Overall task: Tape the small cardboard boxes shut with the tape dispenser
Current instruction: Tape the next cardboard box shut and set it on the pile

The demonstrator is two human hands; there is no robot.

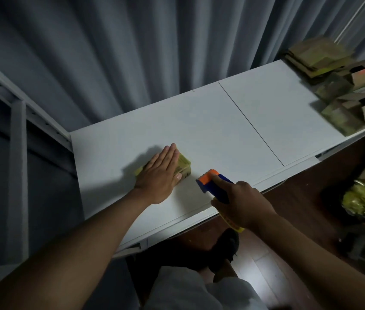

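A small cardboard box point(183, 164) lies on the white table point(210, 130), left of centre. My left hand point(160, 175) presses flat on its top, fingers straight, thumb against the box's near side. Just right of the box, my right hand point(242, 203) grips a blue and orange tape dispenser point(213, 182), index finger stretched along its top. The dispenser's orange toothed end points toward the box with a small gap between them. A yellow roll of tape point(235, 223) shows under my right palm.
A pile of small cardboard boxes point(344, 86), some open, covers the table's far right end. Grey curtains point(154, 52) hang behind the table. A white metal frame point(18, 130) stands at the left. Crumpled yellow wrapping point(362, 200) lies on the dark floor at the right.
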